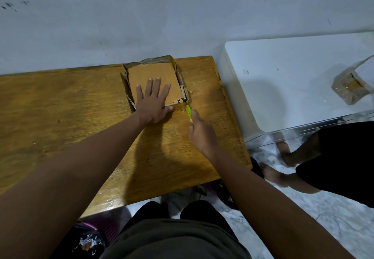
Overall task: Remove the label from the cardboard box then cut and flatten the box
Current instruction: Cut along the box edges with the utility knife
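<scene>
A: We log the cardboard box point(153, 80) at upper centre of the frame, on the wooden table point(60, 104) against the wall, its side walls low and ragged.

B: We note the left hand point(154, 101) pressing flat on its top panel, fingers spread. The right hand point(200, 133) grips a green-handled cutter point(188, 111), its tip at the box's near right corner.

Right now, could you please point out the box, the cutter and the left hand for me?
box point(141, 74): head view, on the bare flat panel above the fingers.
cutter point(188, 111): head view, on its green handle.
left hand point(154, 104): head view, on the back of the hand.
</scene>
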